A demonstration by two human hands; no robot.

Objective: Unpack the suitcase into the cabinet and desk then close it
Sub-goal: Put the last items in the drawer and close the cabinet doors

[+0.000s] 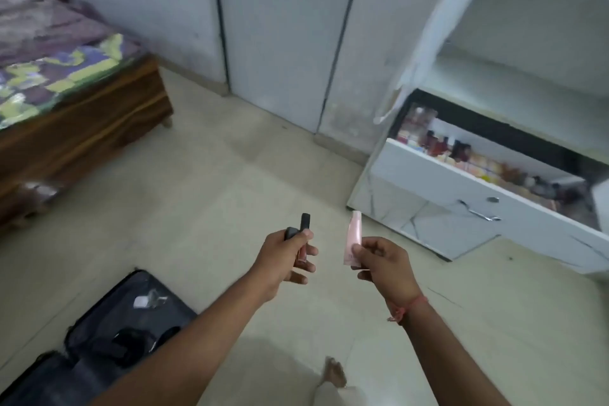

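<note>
Pink tube (353,237), black suitcase (108,339), white cabinet (461,198), purple-yellow patterned bedsheet (59,69)

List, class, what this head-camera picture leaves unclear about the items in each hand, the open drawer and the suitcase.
- Left hand: the dark items are partly covered by fingers; count unclear.
- Right hand: the pink tube has its print blurred.
- Drawer: contents blurred, cut by the right edge.
- Suitcase: cut by the bottom edge, partly behind the left forearm.

Bare forearms, red thread bracelet (406,307) on right wrist, light trousers (333,395)
</note>
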